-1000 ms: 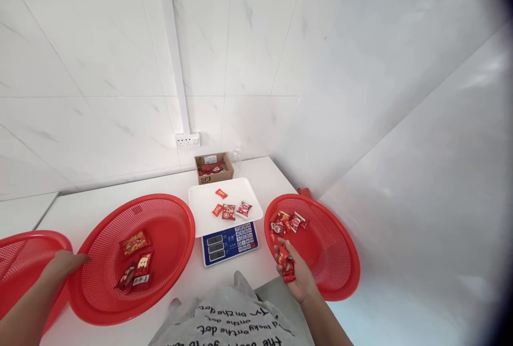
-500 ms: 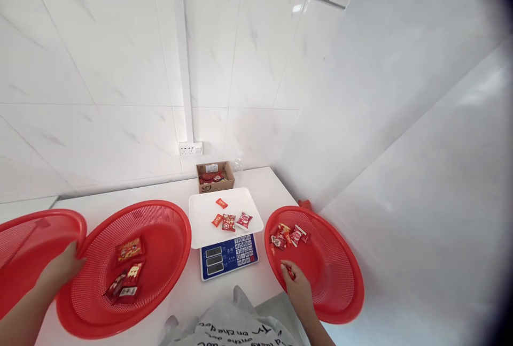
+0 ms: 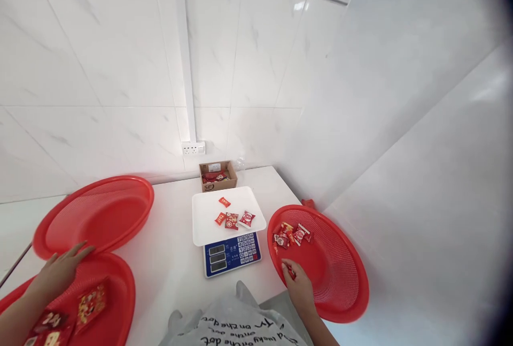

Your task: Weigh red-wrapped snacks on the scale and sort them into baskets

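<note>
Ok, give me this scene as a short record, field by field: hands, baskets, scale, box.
left hand: left hand rests open on the near left basket, at its far rim
right hand: right hand inside the right basket, fingers closed on a red candy packet
near left basket: several red snack packets
far left basket: far left basket tilted, no packets visible
right basket: loose candies near its far rim
scale: white tray with four red candies
box: cardboard box by the wall, red packets inside

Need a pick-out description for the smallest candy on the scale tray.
Find the blue-faced scale at the centre of the white counter, between the red baskets. On its white tray lie four red wrapped candies; the smallest candy sits alone nearer the cardboard box, apart from the other three.
</note>
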